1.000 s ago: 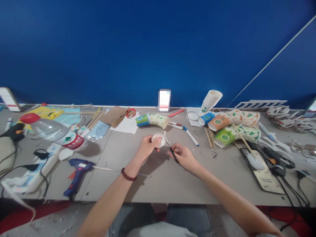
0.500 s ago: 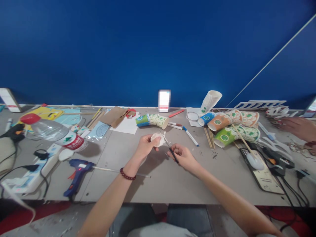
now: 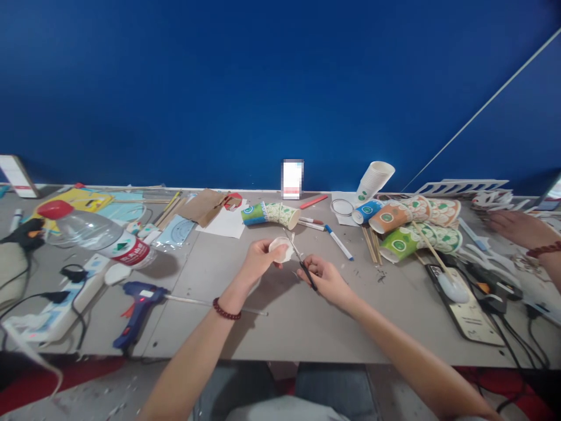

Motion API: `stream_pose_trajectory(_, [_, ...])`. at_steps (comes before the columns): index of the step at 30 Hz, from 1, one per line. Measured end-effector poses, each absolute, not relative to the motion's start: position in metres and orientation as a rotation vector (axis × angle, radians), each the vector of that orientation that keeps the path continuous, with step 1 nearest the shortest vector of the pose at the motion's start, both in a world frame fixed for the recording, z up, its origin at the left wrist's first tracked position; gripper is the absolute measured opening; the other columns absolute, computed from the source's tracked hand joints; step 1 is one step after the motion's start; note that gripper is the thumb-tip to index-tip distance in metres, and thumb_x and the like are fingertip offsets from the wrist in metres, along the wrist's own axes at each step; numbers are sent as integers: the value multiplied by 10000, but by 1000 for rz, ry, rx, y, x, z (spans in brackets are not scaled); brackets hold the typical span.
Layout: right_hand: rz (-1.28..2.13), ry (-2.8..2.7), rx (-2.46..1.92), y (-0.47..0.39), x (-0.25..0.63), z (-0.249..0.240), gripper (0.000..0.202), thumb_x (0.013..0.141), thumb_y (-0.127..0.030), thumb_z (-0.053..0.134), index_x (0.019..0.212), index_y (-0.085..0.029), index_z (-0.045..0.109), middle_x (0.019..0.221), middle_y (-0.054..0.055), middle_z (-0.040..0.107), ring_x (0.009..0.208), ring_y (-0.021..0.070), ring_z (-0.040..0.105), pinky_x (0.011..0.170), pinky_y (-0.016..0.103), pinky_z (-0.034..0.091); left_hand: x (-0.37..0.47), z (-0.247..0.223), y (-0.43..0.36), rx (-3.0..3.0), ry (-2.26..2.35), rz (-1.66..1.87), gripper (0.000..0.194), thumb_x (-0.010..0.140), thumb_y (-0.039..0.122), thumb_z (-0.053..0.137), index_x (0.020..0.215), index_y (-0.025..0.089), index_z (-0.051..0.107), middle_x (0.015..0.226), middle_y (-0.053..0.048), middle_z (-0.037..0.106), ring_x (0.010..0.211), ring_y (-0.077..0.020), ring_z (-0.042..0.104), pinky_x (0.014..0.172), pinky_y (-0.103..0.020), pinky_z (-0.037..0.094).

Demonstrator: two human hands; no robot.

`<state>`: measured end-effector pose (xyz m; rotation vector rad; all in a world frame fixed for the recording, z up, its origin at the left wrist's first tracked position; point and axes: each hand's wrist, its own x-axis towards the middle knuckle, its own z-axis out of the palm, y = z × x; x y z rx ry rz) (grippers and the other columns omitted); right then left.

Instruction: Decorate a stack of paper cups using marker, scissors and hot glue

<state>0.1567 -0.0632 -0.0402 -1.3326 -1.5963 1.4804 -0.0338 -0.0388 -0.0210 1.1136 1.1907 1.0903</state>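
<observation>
Between the thumb and fingers of my left hand (image 3: 258, 262) is a small round white paper piece (image 3: 279, 249), perhaps part of a paper cup. My right hand (image 3: 324, 276) grips black-handled scissors (image 3: 309, 275), their blades pointing up and left against the paper's right edge. A thin white strip shows beside the blades. Just beyond my hands lies a curved row of joined paper cups (image 3: 270, 215), blue-green at its left end. How far the blades are apart is too small to tell.
To the left are a blue glue gun (image 3: 141, 310), a water bottle (image 3: 99, 237) and a power strip (image 3: 72, 304). On the right lie more joined cups (image 3: 397, 242), a stack of white cups (image 3: 374, 181) and a phone (image 3: 471, 310). Another person's hand (image 3: 521, 228) rests at far right.
The white paper piece has tilted slightly in my left hand and the scissors stay at its edge. At far right the other person's hand has shifted a little.
</observation>
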Motion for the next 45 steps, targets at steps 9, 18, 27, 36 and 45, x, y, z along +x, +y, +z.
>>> stream_pose_trajectory(9, [1459, -1616, -1333, -65, 156, -37, 361, 747, -515, 643, 743, -203, 460, 497, -94, 381, 452, 64, 318, 449, 205, 261, -34, -24, -38, 1070, 1194, 1140, 316, 687, 423, 719, 658, 113, 669, 530, -4, 591, 419, -86, 497, 457, -224, 430])
stream_pose_trajectory(18, [1454, -1578, -1308, -64, 156, -45, 364, 773, -524, 617, 765, -203, 446, 527, -83, 411, 465, 68, 356, 448, 201, 285, -29, -21, -41, 1164, 1162, 1089, 375, 704, 432, 691, 526, 141, 536, 429, 26, 509, 347, -59, 424, 405, -201, 314])
stream_pose_trajectory(27, [1453, -1576, -1297, -65, 155, -42, 385, 756, -543, 620, 745, -207, 434, 517, -88, 389, 453, 64, 319, 443, 205, 262, -30, -22, -42, 1175, 1166, 1069, 363, 720, 438, 683, 554, 136, 567, 425, 24, 509, 361, -59, 421, 431, -205, 320])
stream_pose_trajectory(36, [1411, -1614, -1366, -64, 155, -40, 389, 703, -528, 669, 738, -205, 456, 497, -84, 410, 469, 76, 332, 455, 210, 260, -32, -24, -40, 1092, 1154, 1131, 354, 711, 436, 688, 557, 135, 585, 466, 22, 519, 385, -70, 438, 422, -216, 350])
stream_pose_trajectory(45, [1486, -1547, -1340, -63, 156, -45, 374, 747, -542, 618, 758, -210, 446, 511, -80, 447, 455, 74, 342, 446, 208, 264, -29, -20, -39, 1061, 1170, 1126, 336, 676, 437, 718, 620, 116, 640, 535, -11, 603, 439, -98, 524, 493, -235, 439])
